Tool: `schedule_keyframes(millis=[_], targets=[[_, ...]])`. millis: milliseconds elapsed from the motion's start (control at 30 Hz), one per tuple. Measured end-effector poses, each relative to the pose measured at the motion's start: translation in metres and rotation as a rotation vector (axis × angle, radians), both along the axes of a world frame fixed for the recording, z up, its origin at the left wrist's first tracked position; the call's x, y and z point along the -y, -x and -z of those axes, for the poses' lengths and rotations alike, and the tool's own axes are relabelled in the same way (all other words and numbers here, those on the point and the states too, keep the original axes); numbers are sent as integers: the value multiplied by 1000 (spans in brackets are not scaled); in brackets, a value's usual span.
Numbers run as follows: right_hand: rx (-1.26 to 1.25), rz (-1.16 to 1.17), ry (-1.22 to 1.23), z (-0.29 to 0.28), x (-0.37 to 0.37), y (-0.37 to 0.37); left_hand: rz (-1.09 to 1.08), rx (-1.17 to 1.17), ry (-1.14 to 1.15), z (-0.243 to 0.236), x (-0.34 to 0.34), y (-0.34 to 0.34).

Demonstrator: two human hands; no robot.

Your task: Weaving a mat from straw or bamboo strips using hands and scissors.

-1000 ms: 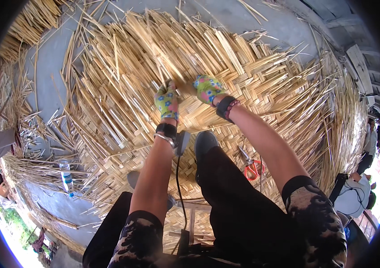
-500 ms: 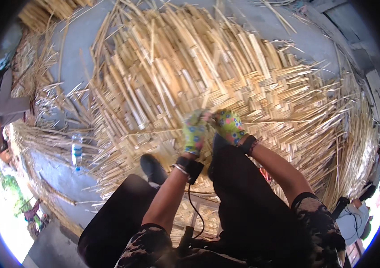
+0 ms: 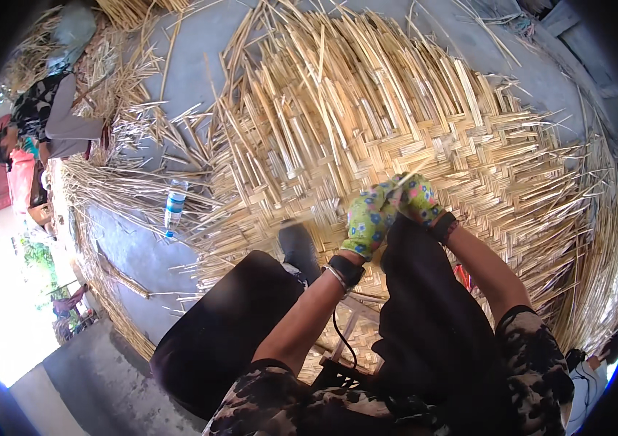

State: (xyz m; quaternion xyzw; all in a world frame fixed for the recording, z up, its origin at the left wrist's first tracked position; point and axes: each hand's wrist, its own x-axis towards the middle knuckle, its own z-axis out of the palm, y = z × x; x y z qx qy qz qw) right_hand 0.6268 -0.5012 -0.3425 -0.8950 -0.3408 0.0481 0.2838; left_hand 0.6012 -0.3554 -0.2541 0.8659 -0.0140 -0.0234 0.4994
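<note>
My left hand [image 3: 369,220] and my right hand [image 3: 421,199], both in yellow-green flowered gloves, meet just above a woven reed mat [image 3: 461,171]. Their fingers are closed around a short pale reed strip [image 3: 414,171], whose free end sticks up and away from me. The gloves hide the rest of the strip. Under and beyond my hands, the mat is a tight zigzag weave toward the right. Long, flattened reeds [image 3: 367,80] run loose and parallel from its far side.
My shoe [image 3: 298,247] rests on the mat. A clear water bottle [image 3: 174,207] lies left of it beside loose reeds [image 3: 116,182]. Another person [image 3: 54,120] sits at the far left. A reed bundle [image 3: 599,254] lines the right, and grey floor [image 3: 192,54] shows behind.
The view has swung left, so the mat and bottle sit further right and the other person shows more fully. My hands stay together; the pale strip now stands out above them.
</note>
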Motion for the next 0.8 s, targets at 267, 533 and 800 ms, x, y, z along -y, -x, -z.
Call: schedule_keyframes(millis=[267,533,800], targets=[[211,123,-5,-50,-6,31,-16,-185,-244,2,-52,31],[15,-29,-17,-112,5,33,47,87,-391,-52,-53,54],[399,-21,-70,-198,17,62,45,203,-194,-87,-87,82]])
